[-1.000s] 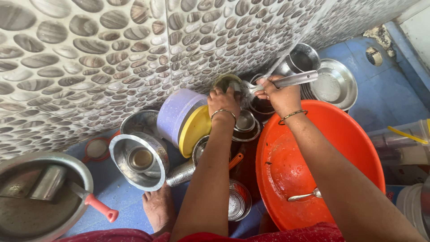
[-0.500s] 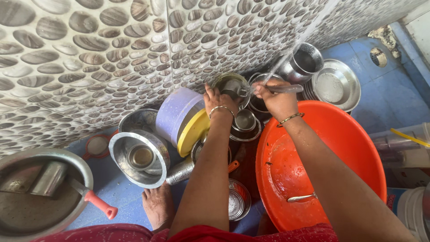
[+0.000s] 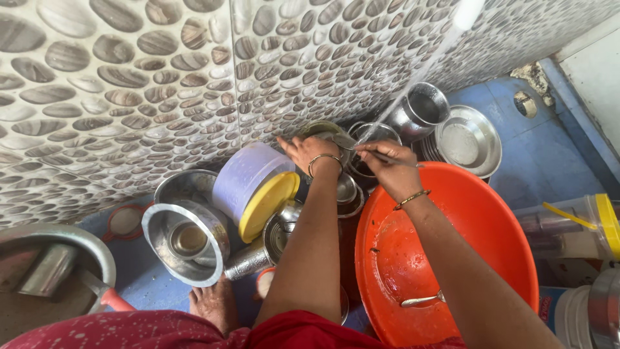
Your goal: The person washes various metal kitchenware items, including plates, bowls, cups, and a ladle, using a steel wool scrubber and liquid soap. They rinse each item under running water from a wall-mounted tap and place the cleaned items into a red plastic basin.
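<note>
My left hand (image 3: 309,150) grips a small steel bowl with a greenish rim (image 3: 321,129) close to the pebble-patterned wall. My right hand (image 3: 386,165) pinches a thin steel utensil (image 3: 361,146), a spoon or ladle, whose tip lies across that bowl. A stream of water (image 3: 413,77) falls from the upper right onto the bowl and utensil. Under my hands lies a heap of steel bowls (image 3: 347,190). Both wrists wear thin bangles.
A big orange tub (image 3: 491,245) with a spoon (image 3: 421,300) in it sits at the right. A lilac container with a yellow lid (image 3: 248,187), a steel pot (image 3: 184,242), steel plates (image 3: 468,141), a steel tumbler (image 3: 423,106) and a pan with a red handle (image 3: 39,278) stand around. My bare foot (image 3: 213,304) rests on the blue floor.
My right hand has swung the utensil down from pointing up-right until it lies across the bowl. My left hand has stayed on the bowl. The camera has shifted slightly.
</note>
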